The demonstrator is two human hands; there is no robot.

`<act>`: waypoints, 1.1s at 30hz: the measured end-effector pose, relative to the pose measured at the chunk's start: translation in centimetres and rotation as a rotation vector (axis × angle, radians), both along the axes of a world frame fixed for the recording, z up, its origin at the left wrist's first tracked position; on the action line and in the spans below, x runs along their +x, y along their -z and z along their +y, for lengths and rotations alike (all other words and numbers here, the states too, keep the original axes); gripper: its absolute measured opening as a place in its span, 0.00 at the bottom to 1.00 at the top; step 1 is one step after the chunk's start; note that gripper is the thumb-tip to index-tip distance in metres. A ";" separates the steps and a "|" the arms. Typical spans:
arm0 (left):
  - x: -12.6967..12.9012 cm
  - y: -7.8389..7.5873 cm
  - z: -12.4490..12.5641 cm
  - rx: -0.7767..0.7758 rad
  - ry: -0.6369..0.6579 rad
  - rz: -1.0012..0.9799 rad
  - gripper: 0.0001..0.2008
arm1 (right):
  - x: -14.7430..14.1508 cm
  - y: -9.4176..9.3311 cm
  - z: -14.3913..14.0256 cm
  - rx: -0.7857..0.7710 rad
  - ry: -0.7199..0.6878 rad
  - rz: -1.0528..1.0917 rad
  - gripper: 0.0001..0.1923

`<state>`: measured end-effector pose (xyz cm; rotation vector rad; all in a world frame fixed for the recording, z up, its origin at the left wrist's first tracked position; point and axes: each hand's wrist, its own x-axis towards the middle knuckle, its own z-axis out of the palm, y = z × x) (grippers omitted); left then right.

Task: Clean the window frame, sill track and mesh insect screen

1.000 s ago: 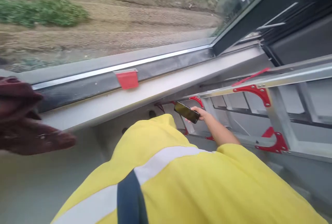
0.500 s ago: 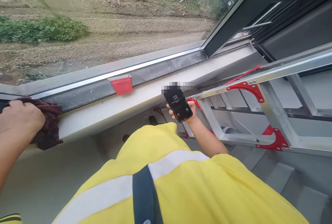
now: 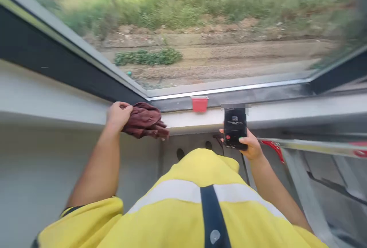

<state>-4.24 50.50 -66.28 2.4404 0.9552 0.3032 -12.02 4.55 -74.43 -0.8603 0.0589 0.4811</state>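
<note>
A dark red cloth (image 3: 145, 120) is bunched in the closed fingers of the left hand (image 3: 118, 115) and is pressed onto the pale window ledge (image 3: 301, 109), just left of the small red tab (image 3: 200, 103) fixed to the frame. A black phone (image 3: 235, 127) is held upright in the right hand (image 3: 250, 144), fingers wrapped round its lower part, directly below and to the right of the red tab; its lit screen is turned toward the camera. An aluminium ladder (image 3: 315, 146) with red brackets is seen further right of the tab, below the ledge. A yellow high-visibility vest (image 3: 183, 209) fills the foreground beneath the tab. Grass and bare soil are visible through the window glass (image 3: 206, 30) above it.
</note>
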 end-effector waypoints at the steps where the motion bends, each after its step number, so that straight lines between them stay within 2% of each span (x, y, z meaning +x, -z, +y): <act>1: -1.0 -0.4 -0.5 0.019 -0.078 -0.106 0.09 | 0.3 0.1 0.2 -0.023 -0.014 -0.010 0.31; 2: -1.7 -0.4 -1.0 0.053 -0.155 -0.242 0.10 | 0.6 0.2 0.5 -0.044 -0.025 -0.022 0.31; 4: -2.2 0.1 -1.6 0.151 -0.251 -0.640 0.09 | 0.9 0.0 1.1 -0.068 -0.044 -0.042 0.32; 6: -1.5 1.4 -2.0 0.283 -0.185 -0.914 0.06 | 0.9 -0.6 1.6 -0.067 -0.051 -0.050 0.33; 7: -0.7 2.3 -2.0 0.345 -0.089 -0.901 0.06 | 0.9 -1.0 1.7 -0.064 -0.053 -0.049 0.33; 9: 1.0 4.4 -1.9 0.438 0.157 -0.556 0.12 | 0.9 -1.7 1.6 -0.069 -0.066 -0.044 0.34; 11: 2.4 6.8 -1.6 0.472 0.370 -0.096 0.26 | 0.9 -2.4 1.2 -0.093 -0.084 -0.038 0.35; 12: 2.9 7.8 -1.5 0.485 0.431 0.079 0.32 | 0.8 -2.7 0.9 -0.108 -0.090 -0.036 0.35; 14: 3.6 9.6 -1.4 0.521 0.487 0.275 0.36 | 0.5 -3.0 0.4 -0.131 -0.080 -0.036 0.34; 17: 4.7 11.0 -1.7 0.495 0.497 0.401 0.31 | -0.2 -3.0 0.1 -0.156 -0.013 -0.047 0.34; 20: 6.1 11.1 -1.6 0.373 0.493 0.519 0.23 | -1.2 -2.5 -0.2 -0.163 0.029 -0.045 0.34; 23: 6.2 10.3 -0.7 0.227 0.522 0.559 0.17 | -1.6 -2.2 -0.7 -0.124 0.024 -0.029 0.34; 25: 5.2 9.7 -0.5 0.195 0.548 0.505 0.20 | -1.4 -2.4 -0.8 -0.095 0.026 -0.028 0.33; 27: 3.6 9.4 -1.5 0.234 0.535 0.429 0.26 | -0.6 -2.8 -0.3 -0.071 0.002 -0.035 0.33; 29: 1.9 9.1 -3.7 0.271 0.467 0.311 0.28 | 0.7 -3.2 1.0 -0.037 -0.057 -0.052 0.34; 30: 1.0 8.9 -5.3 0.234 0.433 0.222 0.30 | 1.6 -3.3 1.9 -0.017 -0.083 -0.067 0.35; 31: -0.1 8.6 -7.0 0.114 0.443 0.130 0.28 | 2.5 -3.3 3.1 0.000 -0.103 -0.086 0.36; 32: -1.3 8.2 -8.9 -0.116 0.506 0.062 0.24 | 3.4 -3.1 4.4 0.007 -0.116 -0.109 0.37; 33: -2.7 7.6 -10.7 -0.448 0.577 0.045 0.22 | 4.1 -3.0 5.9 0.000 -0.128 -0.137 0.37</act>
